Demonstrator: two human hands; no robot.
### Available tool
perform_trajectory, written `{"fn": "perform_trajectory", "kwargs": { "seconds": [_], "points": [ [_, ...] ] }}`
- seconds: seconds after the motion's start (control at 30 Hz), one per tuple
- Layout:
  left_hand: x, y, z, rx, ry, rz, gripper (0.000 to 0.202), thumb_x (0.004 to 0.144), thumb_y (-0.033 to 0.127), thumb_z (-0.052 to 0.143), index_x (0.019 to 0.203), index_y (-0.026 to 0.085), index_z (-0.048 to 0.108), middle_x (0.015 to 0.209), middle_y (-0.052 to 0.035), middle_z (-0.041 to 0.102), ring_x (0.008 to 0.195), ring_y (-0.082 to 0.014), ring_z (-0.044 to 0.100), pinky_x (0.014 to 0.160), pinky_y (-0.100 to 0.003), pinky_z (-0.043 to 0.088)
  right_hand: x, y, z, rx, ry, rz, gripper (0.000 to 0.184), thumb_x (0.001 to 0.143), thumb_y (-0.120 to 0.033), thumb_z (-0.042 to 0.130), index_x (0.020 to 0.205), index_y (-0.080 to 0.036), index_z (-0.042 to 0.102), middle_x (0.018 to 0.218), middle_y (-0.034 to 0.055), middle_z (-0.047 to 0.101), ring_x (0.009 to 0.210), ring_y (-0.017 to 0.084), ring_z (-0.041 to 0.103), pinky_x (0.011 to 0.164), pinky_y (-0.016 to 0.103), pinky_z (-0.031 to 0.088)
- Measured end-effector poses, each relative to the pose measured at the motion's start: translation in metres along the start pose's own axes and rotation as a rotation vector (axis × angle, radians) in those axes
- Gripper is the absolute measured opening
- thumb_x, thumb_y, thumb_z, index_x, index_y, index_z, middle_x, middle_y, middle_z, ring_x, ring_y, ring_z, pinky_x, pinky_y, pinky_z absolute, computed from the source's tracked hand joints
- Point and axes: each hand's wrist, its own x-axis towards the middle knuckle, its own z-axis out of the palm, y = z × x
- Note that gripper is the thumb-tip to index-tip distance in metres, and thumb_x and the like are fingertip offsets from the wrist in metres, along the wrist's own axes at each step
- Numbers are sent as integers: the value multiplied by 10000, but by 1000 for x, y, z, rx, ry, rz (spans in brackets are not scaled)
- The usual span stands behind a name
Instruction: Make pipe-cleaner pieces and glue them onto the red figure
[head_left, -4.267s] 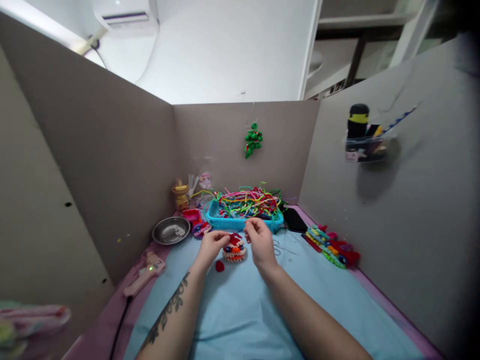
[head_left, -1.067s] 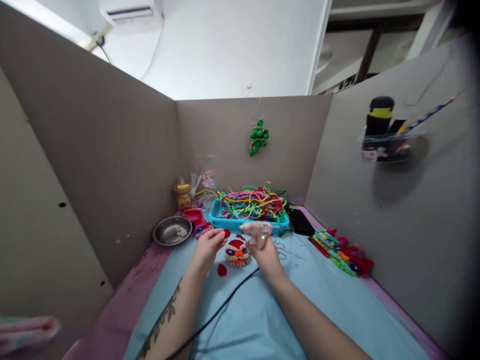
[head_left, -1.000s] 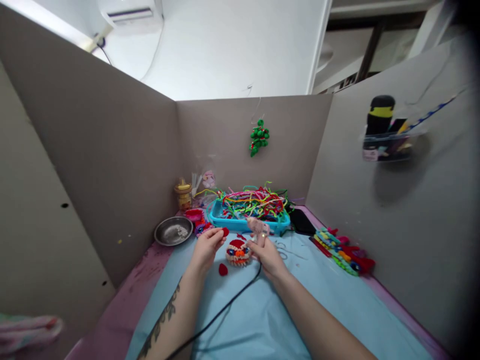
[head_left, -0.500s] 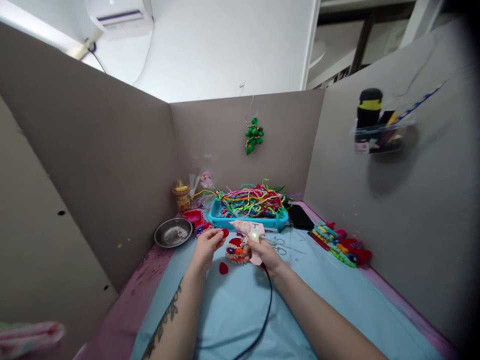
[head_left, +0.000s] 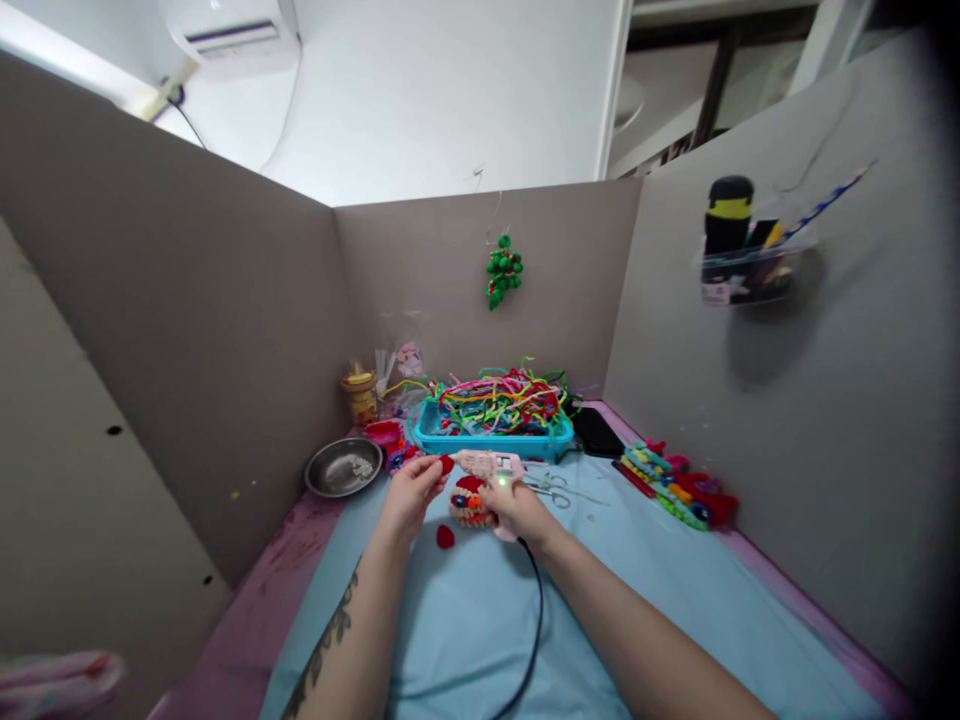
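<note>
My left hand point(head_left: 415, 490) pinches a small red felt piece point(head_left: 447, 464) between thumb and fingertips. My right hand point(head_left: 517, 510) is wrapped round the grip of a pink hot glue gun point(head_left: 487, 464), which has a small green light. The gun's nozzle points left and meets, or nearly meets, the red piece; the exact contact is too small to tell. Below the gun, on the blue sheet, sits a round beige, red and orange craft piece point(head_left: 470, 503) with dark eyes, partly hidden by my right hand. A second red felt piece point(head_left: 445, 537) lies in front of it.
A blue basket point(head_left: 495, 443) heaped with coloured pipe cleaners stands behind my hands. To the left is a metal bowl point(head_left: 343, 468) holding small pale bits. Scissors point(head_left: 553, 496), a black phone point(head_left: 598, 432) and colourful crafts point(head_left: 675, 485) lie rightward. The gun's black cord point(head_left: 538, 620) runs toward me.
The glue gun has levelled out and moved left, bringing its nozzle to the red piece. My left hand stays nearly in place, still pinching it. The view has shifted slightly.
</note>
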Motion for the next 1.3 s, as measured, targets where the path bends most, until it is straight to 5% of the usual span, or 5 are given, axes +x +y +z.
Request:
{"fn": "perform_trajectory", "kwargs": {
  "seconds": [0.7,1.3],
  "points": [
    [-1,0,1,26,0,-12,421,499,286,821,823,130,603,664,-12,655,543,-77,562,567,-198,430,0,-2,0,-53,28,19,383,640,-415,691,934,-172,651,530,-21,589,494,138,538,487,242,408],
    [-3,2,2,72,-31,34,358,505,320,810,723,143,588,606,17,611,536,-83,562,572,-202,431,2,-6,0,23,-63,-68,524,662,-322,669,1163,-191,587,1053,68,654,786,181,623,616,261,497]
  ]
}}
